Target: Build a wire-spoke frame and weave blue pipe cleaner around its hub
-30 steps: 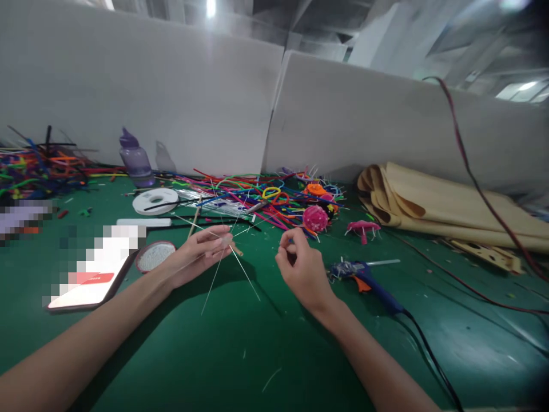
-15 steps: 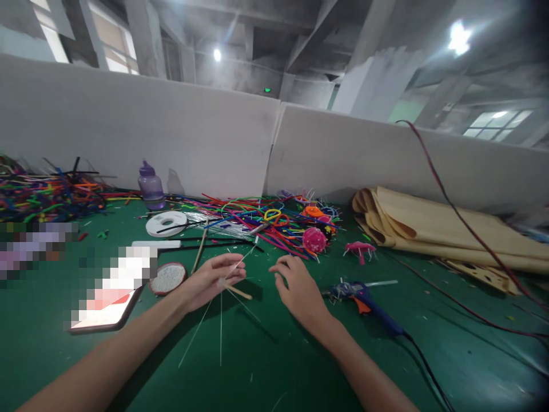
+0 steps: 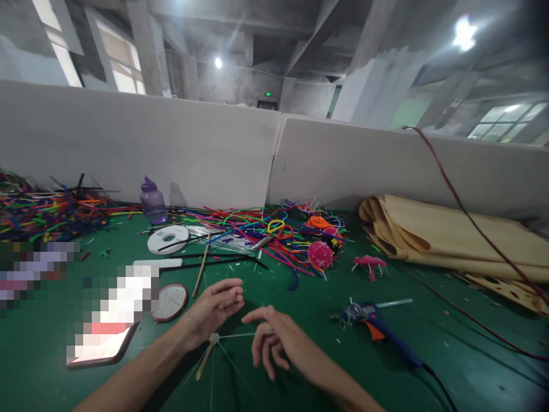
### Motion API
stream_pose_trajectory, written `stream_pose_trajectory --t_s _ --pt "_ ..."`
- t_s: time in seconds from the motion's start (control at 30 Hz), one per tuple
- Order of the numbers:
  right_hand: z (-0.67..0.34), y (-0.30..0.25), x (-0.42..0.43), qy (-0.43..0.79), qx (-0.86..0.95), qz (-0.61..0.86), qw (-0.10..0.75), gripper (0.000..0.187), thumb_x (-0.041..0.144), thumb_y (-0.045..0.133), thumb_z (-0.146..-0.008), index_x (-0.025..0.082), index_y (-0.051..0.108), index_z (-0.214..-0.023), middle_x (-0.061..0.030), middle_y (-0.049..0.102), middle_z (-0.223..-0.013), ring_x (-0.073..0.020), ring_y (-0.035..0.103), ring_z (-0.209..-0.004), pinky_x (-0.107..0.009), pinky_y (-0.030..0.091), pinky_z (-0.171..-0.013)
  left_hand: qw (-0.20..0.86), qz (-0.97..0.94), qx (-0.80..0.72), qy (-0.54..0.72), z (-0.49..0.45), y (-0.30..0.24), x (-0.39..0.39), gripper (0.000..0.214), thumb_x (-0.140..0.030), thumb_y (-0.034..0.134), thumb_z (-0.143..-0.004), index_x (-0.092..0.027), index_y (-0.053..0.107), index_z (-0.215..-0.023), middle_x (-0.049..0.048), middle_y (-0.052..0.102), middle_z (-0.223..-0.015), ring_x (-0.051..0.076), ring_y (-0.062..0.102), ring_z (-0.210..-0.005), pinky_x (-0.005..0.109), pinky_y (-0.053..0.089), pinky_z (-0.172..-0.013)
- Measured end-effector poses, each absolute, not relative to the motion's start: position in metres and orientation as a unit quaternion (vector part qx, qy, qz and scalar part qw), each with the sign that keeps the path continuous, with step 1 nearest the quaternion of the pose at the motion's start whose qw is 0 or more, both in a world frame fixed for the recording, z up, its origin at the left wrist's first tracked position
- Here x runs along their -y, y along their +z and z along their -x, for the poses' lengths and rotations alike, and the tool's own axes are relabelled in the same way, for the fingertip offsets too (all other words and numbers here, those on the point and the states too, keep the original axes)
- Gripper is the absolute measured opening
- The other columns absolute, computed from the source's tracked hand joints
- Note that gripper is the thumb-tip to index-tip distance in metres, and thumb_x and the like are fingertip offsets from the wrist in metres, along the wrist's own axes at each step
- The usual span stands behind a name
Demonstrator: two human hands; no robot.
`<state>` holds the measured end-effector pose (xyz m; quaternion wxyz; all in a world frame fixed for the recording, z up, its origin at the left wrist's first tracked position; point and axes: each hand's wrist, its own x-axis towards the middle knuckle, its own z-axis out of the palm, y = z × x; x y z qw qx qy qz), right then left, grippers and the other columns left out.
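White-hubbed spokework (image 3: 214, 339) is seemingly being adjusted; left fingers (image 3: 229, 290) and right fingers (image 3: 262, 344) are half spread, nothing visibly gripped; steadying seems needed next.

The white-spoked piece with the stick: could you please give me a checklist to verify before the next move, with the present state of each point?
1. White-spoked piece in view near the left hand: ok.
2. Left hand gripping it: cannot tell; the thumb is hidden.
3. Right hand touching the spoke that runs towards it: cannot tell.
4. Glue gun lying apart from both hands: ok.
5. Glue stick at the gun: ok.
6. Table free of scraps: not ok; white scraps lie near the gun.
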<state>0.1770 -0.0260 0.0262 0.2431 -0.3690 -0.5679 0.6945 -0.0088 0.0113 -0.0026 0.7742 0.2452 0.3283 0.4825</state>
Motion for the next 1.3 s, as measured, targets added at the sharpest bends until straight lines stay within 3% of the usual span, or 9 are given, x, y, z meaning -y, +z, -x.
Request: stream_pose_trajectory --t_s 0.17,0.4,0.53,0.63,0.73,0.83,0.93,1.07,1.3 --pt "-0.185 0.021 0.016 0.822 0.477 0.29 0.111 0.04 0.045 0.041 -0.084 0.011 0.05 -0.105 -0.0065 0.066 -0.071 -0.0081 0.057 -0.042 -0.014 0.022 -0.032 0.779 -0.246 -0.314 0.484 0.012 -0.003 -0.01 0.018 -0.006 0.063 -0.073 -0.015 0.068 -0.089 0.0016 0.066 -0.074 0.005 0.058 -0.06 0.023 0.049 -0.081" --pt "-0.187 0.024 0.02 0.807 0.495 0.281 0.16 0.024 0.025 0.05 -0.079 0.01 0.055 -0.097 -0.0086 0.068 -0.076 -0.0127 0.065 -0.057 -0.014 0.029 -0.035 0.783 -0.279 -0.303 0.466 0.015 -0.003 -0.011 0.017 -0.014 0.063 -0.076 -0.014 0.067 -0.092 0.0044 0.069 -0.082 0.012 0.064 -0.078 0.027 0.048 -0.086" --pt "-0.202 0.054 0.031 0.699 0.565 0.335 0.282 0.023 0.028 0.048 -0.083 0.011 0.056 -0.096 -0.0092 0.067 -0.075 -0.0143 0.065 -0.059 -0.015 0.032 -0.037 0.782 -0.291 -0.261 0.486 0.023 0.006 -0.017 0.035 -0.04 0.05 -0.084 -0.013 0.065 -0.1 0.0109 0.066 -0.104 0.022 0.056 -0.107 0.035 0.041 -0.096" --pt "-0.208 0.063 0.055 0.561 0.612 0.416 0.371 0.021 0.03 0.045 -0.085 0.014 0.055 -0.093 -0.0085 0.067 -0.075 -0.0162 0.066 -0.061 -0.018 0.037 -0.038 0.745 -0.318 -0.247 0.531 0.03 0.012 -0.02 0.041 -0.044 0.043 -0.086 -0.016 0.06 -0.11 0.0107 0.057 -0.123 0.022 0.043 -0.122 0.034 0.037 -0.1" --pt "-0.2 0.043 0.087 0.388 0.668 0.481 0.414 0.021 0.027 0.04 -0.088 0.018 0.058 -0.094 -0.0084 0.068 -0.078 -0.0177 0.066 -0.066 -0.022 0.044 -0.041 0.697 -0.328 -0.283 0.571 0.035 0.011 -0.023 0.036 -0.04 0.045 -0.086 -0.018 0.058 -0.112 0.0082 0.054 -0.127 0.018 0.04 -0.125 0.03 0.034 -0.102" --pt "-0.182 0.004 0.111 0.131 0.759 0.45 0.453 0.024 0.014 0.041 -0.085 0.018 0.058 -0.102 -0.0083 0.068 -0.086 -0.0184 0.065 -0.078 -0.029 0.052 -0.065 0.678 -0.321 -0.301 0.589 0.035 0.006 -0.024 0.039 -0.041 0.042 -0.087 -0.018 0.055 -0.116 0.0089 0.053 -0.127 0.018 0.041 -0.124 0.032 0.033 -0.103" --pt "-0.168 -0.026 0.123 -0.03 0.803 0.418 0.423 0.03 0.009 0.043 -0.084 0.014 0.059 -0.108 -0.0101 0.068 -0.086 -0.0187 0.063 -0.075 -0.025 0.048 -0.053 0.691 -0.327 -0.291 0.575 0.033 0.002 -0.025 0.047 -0.044 0.037 -0.088 -0.015 0.05 -0.121 0.0122 0.053 -0.128 0.022 0.042 -0.123 0.037 0.031 -0.104" --pt "-0.175 -0.015 0.128 -0.078 0.84 0.368 0.391 0.031 0.034 0.051 -0.083 0.014 0.063 -0.104 -0.0058 0.065 -0.066 -0.0176 0.057 -0.059 -0.028 0.044 -0.049 0.716 -0.338 -0.274 0.545 0.035 0.001 -0.027 0.05 -0.046 0.036 -0.087 -0.013 0.049 -0.122 0.0131 0.052 -0.128 0.025 0.043 -0.122 0.038 0.031 -0.104" --pt "-0.206 0.058 0.08 0.047 0.795 0.47 0.381 0.017 0.026 0.05 -0.085 0.022 0.065 -0.093 -0.0031 0.066 -0.085 -0.0162 0.057 -0.081 -0.032 0.043 -0.077 0.729 -0.338 -0.272 0.529 0.038 -0.003 -0.03 0.049 -0.046 0.037 -0.087 -0.011 0.053 -0.117 0.0144 0.057 -0.121 0.026 0.046 -0.119 0.039 0.033 -0.102"
